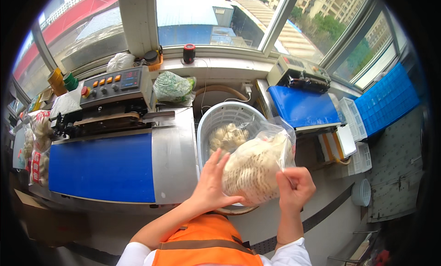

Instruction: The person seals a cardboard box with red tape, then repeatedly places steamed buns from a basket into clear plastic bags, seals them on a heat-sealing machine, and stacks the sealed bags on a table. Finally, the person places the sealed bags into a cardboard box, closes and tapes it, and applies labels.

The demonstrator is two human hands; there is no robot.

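A clear plastic bag [256, 162] full of pale, round food pieces, with printed writing on it, hangs tilted over the front of a round, light-coloured plastic basket [229, 109]. My right hand [297, 186] pinches the bag's gathered film at its right edge. Fingers and thumb spread, my left hand [213, 183] lies against the bag's lower left side without closing around it. More of the pale pieces [229, 137] sit inside the basket behind the bag. Part of the basket's front is hidden by the bag and my hands.
To the left stands a band sealing machine [110, 87] with a blue conveyor belt [103, 168] and a steel side plate [174, 162]. Another sealer [303, 73] with a blue belt [303, 106] is at right. Filled bags [39, 152] lie far left. A blue crate [387, 100] leans at right.
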